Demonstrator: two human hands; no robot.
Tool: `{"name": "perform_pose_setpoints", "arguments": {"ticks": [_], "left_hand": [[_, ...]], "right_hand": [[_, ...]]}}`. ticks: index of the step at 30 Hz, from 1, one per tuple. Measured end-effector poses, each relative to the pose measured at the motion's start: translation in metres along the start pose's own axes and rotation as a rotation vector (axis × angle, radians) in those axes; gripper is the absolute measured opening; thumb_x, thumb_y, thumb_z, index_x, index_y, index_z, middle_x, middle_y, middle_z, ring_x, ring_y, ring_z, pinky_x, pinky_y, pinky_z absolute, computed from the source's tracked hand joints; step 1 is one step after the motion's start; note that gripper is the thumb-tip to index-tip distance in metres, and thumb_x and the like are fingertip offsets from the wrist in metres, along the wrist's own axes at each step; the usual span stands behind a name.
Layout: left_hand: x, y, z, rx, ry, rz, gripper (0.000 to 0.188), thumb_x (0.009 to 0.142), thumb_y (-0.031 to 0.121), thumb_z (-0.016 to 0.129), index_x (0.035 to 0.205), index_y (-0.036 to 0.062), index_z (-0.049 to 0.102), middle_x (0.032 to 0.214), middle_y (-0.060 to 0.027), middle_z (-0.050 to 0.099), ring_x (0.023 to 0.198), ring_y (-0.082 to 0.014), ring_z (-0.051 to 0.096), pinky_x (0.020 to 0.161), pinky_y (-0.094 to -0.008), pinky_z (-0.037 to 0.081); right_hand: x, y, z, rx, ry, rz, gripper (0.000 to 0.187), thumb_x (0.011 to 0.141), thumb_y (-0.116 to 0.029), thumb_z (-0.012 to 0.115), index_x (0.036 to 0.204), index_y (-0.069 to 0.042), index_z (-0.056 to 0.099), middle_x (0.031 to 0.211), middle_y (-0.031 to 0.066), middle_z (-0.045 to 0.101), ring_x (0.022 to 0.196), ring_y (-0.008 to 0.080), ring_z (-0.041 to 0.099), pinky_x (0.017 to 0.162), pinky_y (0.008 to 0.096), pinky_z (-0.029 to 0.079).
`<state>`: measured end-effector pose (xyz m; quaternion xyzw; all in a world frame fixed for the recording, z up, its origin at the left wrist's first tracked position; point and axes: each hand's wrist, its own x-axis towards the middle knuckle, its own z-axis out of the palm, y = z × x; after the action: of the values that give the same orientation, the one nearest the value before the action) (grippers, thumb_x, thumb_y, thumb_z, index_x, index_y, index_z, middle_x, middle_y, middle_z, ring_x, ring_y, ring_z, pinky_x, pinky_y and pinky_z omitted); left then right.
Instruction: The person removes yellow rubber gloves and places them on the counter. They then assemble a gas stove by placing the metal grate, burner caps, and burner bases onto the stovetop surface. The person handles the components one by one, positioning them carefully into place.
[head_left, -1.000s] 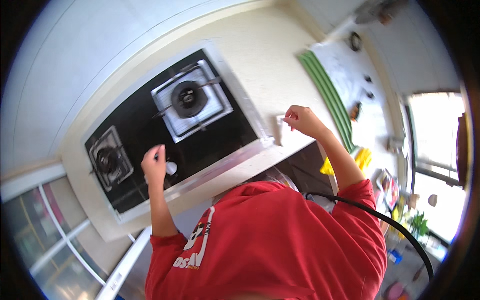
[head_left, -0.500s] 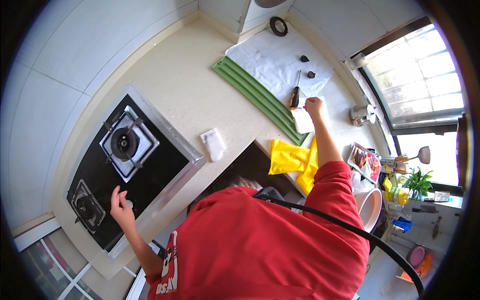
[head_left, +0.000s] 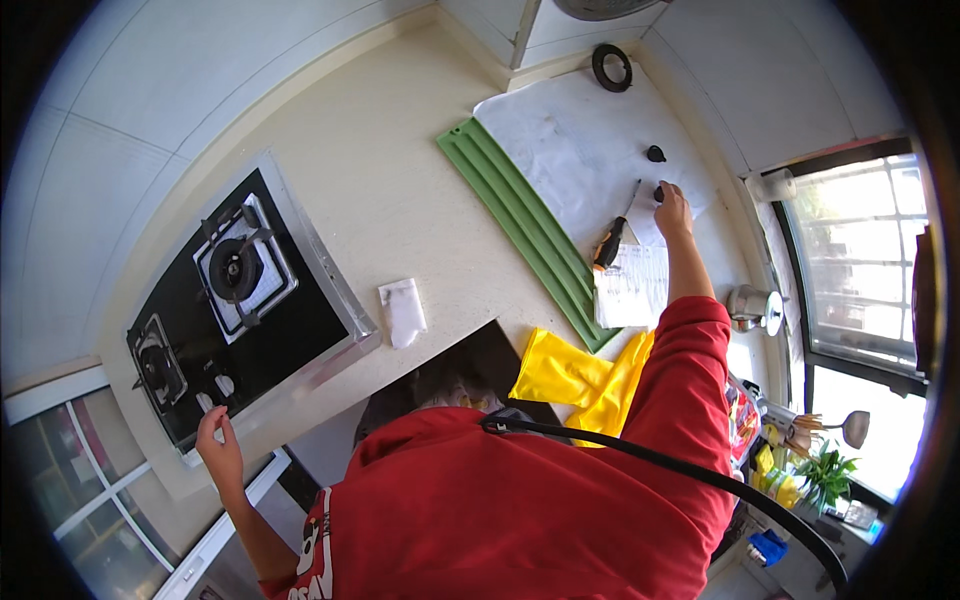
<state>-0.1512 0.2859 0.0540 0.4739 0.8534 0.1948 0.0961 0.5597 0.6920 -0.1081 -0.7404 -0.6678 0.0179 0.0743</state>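
My right hand (head_left: 674,212) reaches over a white sheet (head_left: 555,130), its fingers closed around a small black knob (head_left: 659,194) that sits on the sheet. A second black knob (head_left: 656,154) lies just beyond it. Left of this hand rests a screwdriver (head_left: 609,244) with a black and orange handle, its tip pointing away. My left hand (head_left: 221,447) hovers at the near edge of a black gas cooktop (head_left: 290,335), thumb and fingers apart and holding nothing visible. Two small pale fittings (head_left: 225,386) show on the cooktop beyond its fingertips.
A green ridged strip (head_left: 520,225) borders the sheet. Printed paper (head_left: 632,285) and a yellow cloth (head_left: 570,370) lie nearer. A folded white cloth (head_left: 403,313) sits mid-counter. A black ring (head_left: 612,68) is in the far corner, a metal pot (head_left: 752,310) at right.
My right hand has moved forward from beside the screwdriver onto the nearer black knob. My left hand has drawn back toward the cooktop's near edge. The view has shifted.
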Motion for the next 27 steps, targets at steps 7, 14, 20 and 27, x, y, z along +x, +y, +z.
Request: {"name": "perform_pose_setpoints", "arguments": {"ticks": [7, 14, 20, 27], "left_hand": [[-0.01, 0.0, 0.008, -0.057, -0.016, -0.068, 0.013, 0.087, 0.001, 0.055, 0.097, -0.0016, 0.064, 0.097, -0.013, 0.065, 0.086, -0.0221, 0.063, 0.079, -0.03, 0.049], [-0.005, 0.009, 0.018, -0.109, -0.032, -0.052, 0.012, 0.086, 0.002, 0.057, 0.096, -0.0001, 0.065, 0.095, -0.013, 0.066, 0.086, -0.0231, 0.063, 0.077, -0.0304, 0.049], [-0.009, -0.002, 0.011, -0.18, 0.003, -0.051, 0.012, 0.085, 0.002, 0.058, 0.095, -0.0012, 0.064, 0.091, -0.0144, 0.066, 0.082, -0.0247, 0.064, 0.075, -0.0304, 0.048], [-0.037, -0.061, -0.007, -0.211, 0.053, -0.152, 0.013, 0.085, 0.001, 0.057, 0.095, -0.0019, 0.064, 0.091, -0.0154, 0.066, 0.084, -0.0266, 0.064, 0.079, -0.0312, 0.048]], "right_hand": [[0.015, -0.023, -0.022, 0.619, 0.144, 0.344, 0.038, 0.077, -0.007, 0.067, 0.115, -0.003, 0.059, 0.107, 0.0154, 0.064, 0.096, 0.0256, 0.064, 0.082, 0.0344, 0.052], [-0.063, -0.211, -0.129, 2.334, -0.731, -0.044, 0.046, 0.085, 0.001, 0.06, 0.129, -0.009, 0.049, 0.123, 0.0216, 0.051, 0.099, 0.0266, 0.054, 0.084, 0.0322, 0.051], [-0.109, -0.338, -0.141, 2.506, -1.563, -0.44, 0.054, 0.081, -0.006, 0.068, 0.131, -0.02, 0.052, 0.129, 0.0198, 0.05, 0.091, 0.0218, 0.052, 0.076, 0.0303, 0.048], [-0.147, -0.455, -0.136, 2.347, -1.922, -0.578, 0.055, 0.083, -0.01, 0.067, 0.134, -0.021, 0.048, 0.128, 0.0242, 0.05, 0.085, 0.0231, 0.053, 0.072, 0.0289, 0.044]]}}
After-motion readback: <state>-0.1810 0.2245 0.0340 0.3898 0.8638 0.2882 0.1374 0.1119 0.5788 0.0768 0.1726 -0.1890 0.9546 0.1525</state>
